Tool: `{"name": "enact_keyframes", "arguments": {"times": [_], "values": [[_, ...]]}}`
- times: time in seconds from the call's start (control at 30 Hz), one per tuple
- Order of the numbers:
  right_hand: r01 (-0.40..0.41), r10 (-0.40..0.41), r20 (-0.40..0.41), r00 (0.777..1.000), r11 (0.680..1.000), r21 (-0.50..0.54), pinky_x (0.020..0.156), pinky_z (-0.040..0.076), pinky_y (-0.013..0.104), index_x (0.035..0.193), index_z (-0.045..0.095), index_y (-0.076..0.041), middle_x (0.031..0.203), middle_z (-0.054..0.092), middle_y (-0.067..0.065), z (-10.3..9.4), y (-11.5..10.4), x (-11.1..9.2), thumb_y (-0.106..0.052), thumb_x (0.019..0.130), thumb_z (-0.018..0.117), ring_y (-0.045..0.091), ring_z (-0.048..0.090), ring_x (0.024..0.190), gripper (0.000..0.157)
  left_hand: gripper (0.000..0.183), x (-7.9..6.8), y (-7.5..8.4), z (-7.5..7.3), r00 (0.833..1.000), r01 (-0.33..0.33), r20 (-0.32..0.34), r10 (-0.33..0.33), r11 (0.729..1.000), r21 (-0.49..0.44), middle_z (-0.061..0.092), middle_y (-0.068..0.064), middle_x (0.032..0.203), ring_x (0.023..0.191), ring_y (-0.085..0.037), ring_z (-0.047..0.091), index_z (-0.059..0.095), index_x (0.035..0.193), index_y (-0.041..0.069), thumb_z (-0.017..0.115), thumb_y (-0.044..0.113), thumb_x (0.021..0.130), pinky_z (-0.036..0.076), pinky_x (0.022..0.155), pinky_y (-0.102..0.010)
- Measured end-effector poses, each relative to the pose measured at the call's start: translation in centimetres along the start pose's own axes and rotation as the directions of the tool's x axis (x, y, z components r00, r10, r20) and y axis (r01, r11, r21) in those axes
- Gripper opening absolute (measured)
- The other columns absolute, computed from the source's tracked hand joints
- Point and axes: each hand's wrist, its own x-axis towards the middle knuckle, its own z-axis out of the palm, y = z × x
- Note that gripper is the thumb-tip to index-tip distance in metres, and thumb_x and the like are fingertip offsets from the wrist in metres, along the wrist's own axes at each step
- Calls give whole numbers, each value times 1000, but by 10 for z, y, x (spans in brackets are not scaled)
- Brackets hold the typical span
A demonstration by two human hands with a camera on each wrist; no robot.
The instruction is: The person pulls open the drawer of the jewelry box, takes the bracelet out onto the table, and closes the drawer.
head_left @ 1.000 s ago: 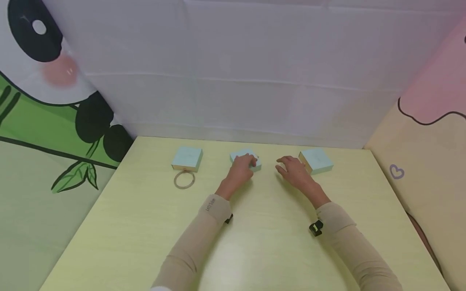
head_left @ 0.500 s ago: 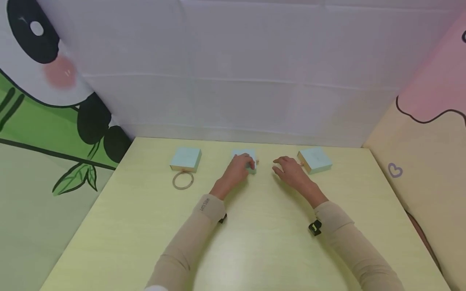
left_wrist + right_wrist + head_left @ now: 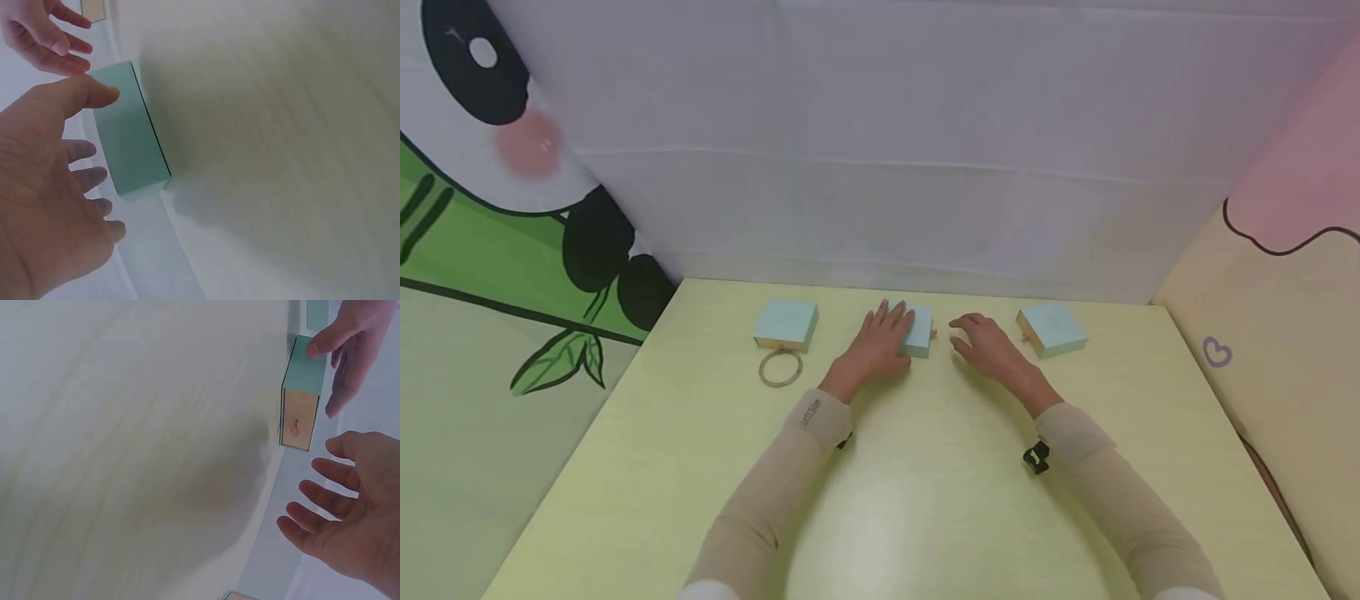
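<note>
A small light-blue drawer box [image 3: 920,333] sits at the middle of the table's far side. My left hand [image 3: 876,342] lies over its left part, fingers spread and straight, with the thumb at the near side. From the left wrist, the box's long plain side [image 3: 128,137] shows beyond the thumb. The tan drawer front faces right and bears a small pull tab [image 3: 295,429]. Just right of that tab, my right hand [image 3: 992,350] hovers with loosely bent fingers, holding nothing. The left hand hides part of the box's top.
Another light-blue box [image 3: 786,323] stands at the left, its tan front toward me, with a beige ring [image 3: 780,368] right before it. A third box [image 3: 1052,328] stands at the right, angled, its tan front facing left. A pale wall cloth [image 3: 910,217] rises behind the table [image 3: 880,500].
The middle box has turned so that its pull tab points right. My left hand's fingers have straightened and spread on it. The right hand has drifted slightly left, toward the tab.
</note>
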Motion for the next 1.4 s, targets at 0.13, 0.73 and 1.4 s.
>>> {"name": "enact_keyframes", "arguments": {"times": [0.13,0.73,1.4], "values": [[-8,8,27,1000,1000,12,103,38,48,130,53,0,133,50,18,4,-7,12,-22,98,52,35,46,125,39,76,7,-3,1,999,-2,43,2,1000,-10,6,-11,159,145,-33,0,13,152,6,54,35,95,10,116,-46],[-98,94,59,994,993,67,83,49,38,114,62,5,102,67,16,20,-9,58,-10,93,56,25,60,91,26,66,12,9,21,999,48,10,-52,970,239,1,-24,156,144,-38,2,5,148,-7,35,30,103,19,115,-39],[-123,124,-12,992,990,69,76,51,38,97,67,-8,94,69,8,24,0,45,-15,94,58,23,61,85,12,62,8,16,22,995,86,37,-95,978,188,-6,-22,156,144,-34,-4,-1,149,-5,28,26,103,16,116,-39]]}}
